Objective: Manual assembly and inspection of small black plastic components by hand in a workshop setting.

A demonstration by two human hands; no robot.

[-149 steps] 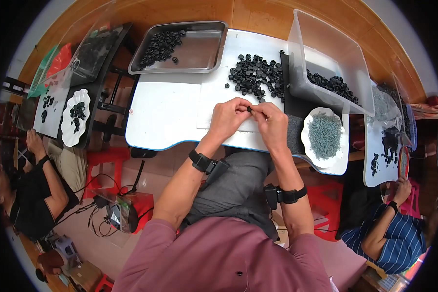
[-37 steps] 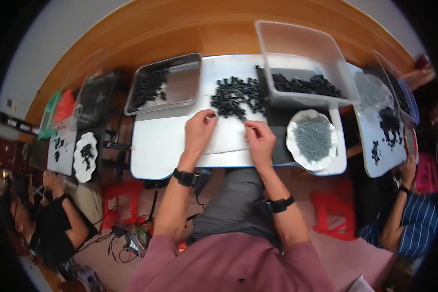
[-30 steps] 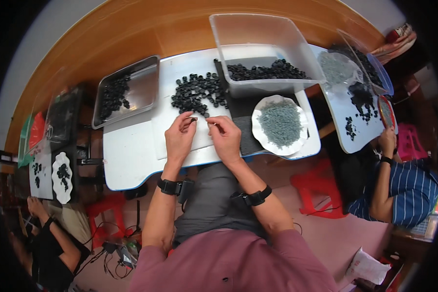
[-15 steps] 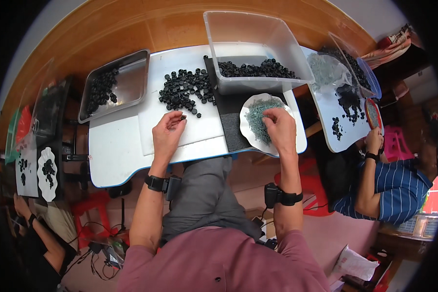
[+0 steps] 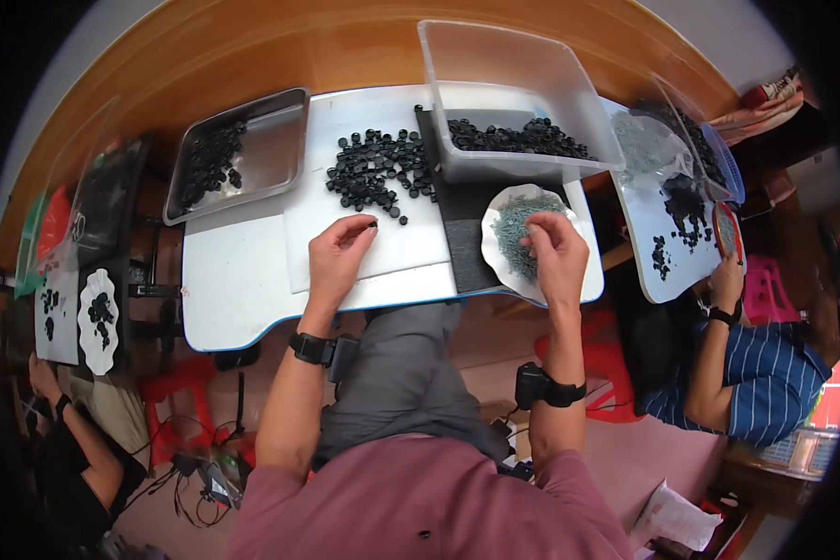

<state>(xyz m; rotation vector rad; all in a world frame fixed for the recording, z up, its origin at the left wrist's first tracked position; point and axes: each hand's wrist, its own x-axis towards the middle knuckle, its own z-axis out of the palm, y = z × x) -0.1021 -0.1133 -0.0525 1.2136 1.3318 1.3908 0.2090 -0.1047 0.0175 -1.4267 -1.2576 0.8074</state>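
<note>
My left hand (image 5: 340, 254) is closed in a pinch on a small black cap (image 5: 373, 224), above the near part of a white board. Just beyond it, a loose heap of small black round caps (image 5: 373, 173) is spread over the board. My right hand (image 5: 560, 257) hangs over the right side of a white scalloped plate (image 5: 491, 250). Heaped on that plate are thin grey-green pieces (image 5: 516, 229) resembling small screws. The right thumb and fingertips are drawn together; whatever they hold is too small to make out.
A clear plastic bin (image 5: 532, 168) of black parts stands behind the plate, on a dark mat (image 5: 467, 247). At the back left sits a metal tray (image 5: 299, 140) with more black parts. Other people work at side tables, left and right; the right one wears a striped shirt (image 5: 765, 383).
The whole scene has shifted slightly rightward in the picture. My left hand still pinches the black cap, and my right hand stays over the plate with its fingertips together.
</note>
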